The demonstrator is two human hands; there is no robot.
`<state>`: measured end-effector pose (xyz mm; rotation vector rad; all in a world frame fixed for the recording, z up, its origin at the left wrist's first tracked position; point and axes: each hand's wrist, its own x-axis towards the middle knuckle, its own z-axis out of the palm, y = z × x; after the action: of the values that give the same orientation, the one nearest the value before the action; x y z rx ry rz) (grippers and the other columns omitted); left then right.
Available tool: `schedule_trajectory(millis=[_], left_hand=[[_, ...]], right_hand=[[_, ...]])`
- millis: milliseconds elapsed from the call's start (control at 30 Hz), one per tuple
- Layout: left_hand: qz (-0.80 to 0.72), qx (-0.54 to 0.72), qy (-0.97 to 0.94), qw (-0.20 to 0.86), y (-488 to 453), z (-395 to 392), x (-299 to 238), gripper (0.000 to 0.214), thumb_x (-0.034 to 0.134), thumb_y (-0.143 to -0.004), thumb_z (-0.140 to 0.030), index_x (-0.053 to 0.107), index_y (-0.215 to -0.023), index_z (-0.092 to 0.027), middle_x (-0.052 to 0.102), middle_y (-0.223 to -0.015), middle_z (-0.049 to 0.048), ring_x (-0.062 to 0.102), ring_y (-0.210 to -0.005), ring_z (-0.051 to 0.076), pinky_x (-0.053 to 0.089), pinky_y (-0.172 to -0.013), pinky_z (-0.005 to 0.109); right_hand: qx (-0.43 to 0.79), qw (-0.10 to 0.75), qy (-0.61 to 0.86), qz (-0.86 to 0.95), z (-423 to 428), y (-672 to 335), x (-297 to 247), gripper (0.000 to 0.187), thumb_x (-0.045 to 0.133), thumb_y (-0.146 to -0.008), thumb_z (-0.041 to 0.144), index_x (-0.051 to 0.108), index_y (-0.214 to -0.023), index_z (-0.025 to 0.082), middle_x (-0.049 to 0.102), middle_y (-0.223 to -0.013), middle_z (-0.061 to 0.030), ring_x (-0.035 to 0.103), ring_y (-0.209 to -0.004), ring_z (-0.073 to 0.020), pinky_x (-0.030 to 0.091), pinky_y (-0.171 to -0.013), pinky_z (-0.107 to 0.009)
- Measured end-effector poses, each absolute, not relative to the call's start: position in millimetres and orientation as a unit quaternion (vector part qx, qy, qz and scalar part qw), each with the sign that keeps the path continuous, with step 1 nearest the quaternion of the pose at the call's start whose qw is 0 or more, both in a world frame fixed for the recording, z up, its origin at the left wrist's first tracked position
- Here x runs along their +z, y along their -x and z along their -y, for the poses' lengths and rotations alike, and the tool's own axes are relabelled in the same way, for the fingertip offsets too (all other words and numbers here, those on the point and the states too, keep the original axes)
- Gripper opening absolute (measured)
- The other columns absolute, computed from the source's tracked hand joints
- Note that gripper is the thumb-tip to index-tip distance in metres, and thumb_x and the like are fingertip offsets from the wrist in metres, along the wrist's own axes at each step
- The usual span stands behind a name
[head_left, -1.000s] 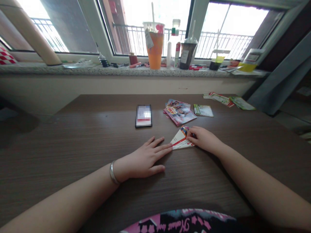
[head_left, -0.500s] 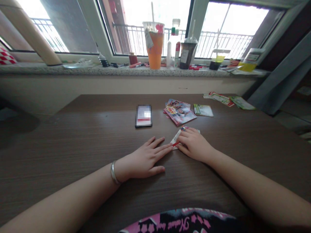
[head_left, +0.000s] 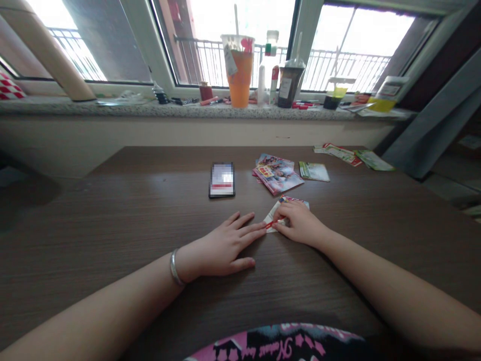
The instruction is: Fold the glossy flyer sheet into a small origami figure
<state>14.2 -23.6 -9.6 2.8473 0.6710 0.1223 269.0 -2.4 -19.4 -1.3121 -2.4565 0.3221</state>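
Note:
A small folded paper leaflet (head_left: 270,216), white with a red stripe and a coloured printed part, lies on the brown table. My right hand (head_left: 298,220) covers much of it, fingers bent and thumb close to the fingertips at the red-striped fold. My left hand (head_left: 229,244) lies flat with its fingers spread. Its foremost fingertips touch the leaflet's left corner. Just beyond the leaflet is a pile of colourful printed leaflets (head_left: 280,173). A phone-like device (head_left: 222,180) with a blurred screen lies farther left.
A green-and-white paper (head_left: 314,171) sits right of the pile, with more leaflets (head_left: 341,153) at the table's back right. On the windowsill (head_left: 188,111) stand a big orange drink cup (head_left: 239,75), a dark drink cup (head_left: 290,85), bottles and small items.
My right hand's fingers have bent and drawn in slightly toward the thumb, showing more of the leaflet's red stripe and right edge. My left hand is nearly still.

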Motion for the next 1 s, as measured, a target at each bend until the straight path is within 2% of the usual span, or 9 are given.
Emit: schedule_trajectory(millis=[133,267,433,1000], left_hand=[[-0.223,0.061,-0.968,0.100,-15,24,-9,0.069,0.055,-0.089,-0.048,0.028,-0.149,-0.023,0.037,-0.151,0.0081,0.024,-0.142,0.034,0.021,-0.115,0.053],[-0.227,0.082,-0.966,0.088,-18,24,-9,0.061,0.058,-0.088,-0.041,0.040,-0.142,-0.020,0.049,-0.141,0.0089,0.037,-0.135,0.030,0.027,-0.114,0.047],[-0.230,0.096,-0.966,0.063,-22,26,-9,0.053,0.057,-0.088,-0.038,0.046,-0.136,-0.019,0.056,-0.132,0.0100,0.046,-0.127,0.028,0.036,-0.109,0.044],[-0.266,0.080,-0.960,0.027,-34,34,-3,0.038,0.055,-0.089,-0.032,0.053,-0.124,-0.016,0.060,-0.118,0.0121,0.055,-0.112,0.028,0.049,-0.092,0.041]], right_hand=[[0.095,0.160,0.474,0.861,1,-268,-22,0.014,0.062,-0.084,0.031,0.062,-0.077,0.020,0.068,-0.087,-0.0052,0.058,-0.088,-0.0207,0.036,-0.079,-0.033],[0.085,0.158,0.477,0.861,-1,-268,-25,0.016,0.062,-0.085,0.032,0.061,-0.074,0.020,0.068,-0.085,-0.0045,0.058,-0.086,-0.0207,0.035,-0.077,-0.033],[0.076,0.151,0.477,0.862,-1,-268,-26,0.017,0.061,-0.086,0.032,0.061,-0.074,0.020,0.069,-0.084,-0.0045,0.059,-0.084,-0.0202,0.035,-0.079,-0.034],[0.071,0.130,0.488,0.860,1,-265,-21,0.017,0.058,-0.087,0.031,0.060,-0.074,0.021,0.068,-0.083,-0.0048,0.059,-0.087,-0.0218,0.034,-0.080,-0.035]])
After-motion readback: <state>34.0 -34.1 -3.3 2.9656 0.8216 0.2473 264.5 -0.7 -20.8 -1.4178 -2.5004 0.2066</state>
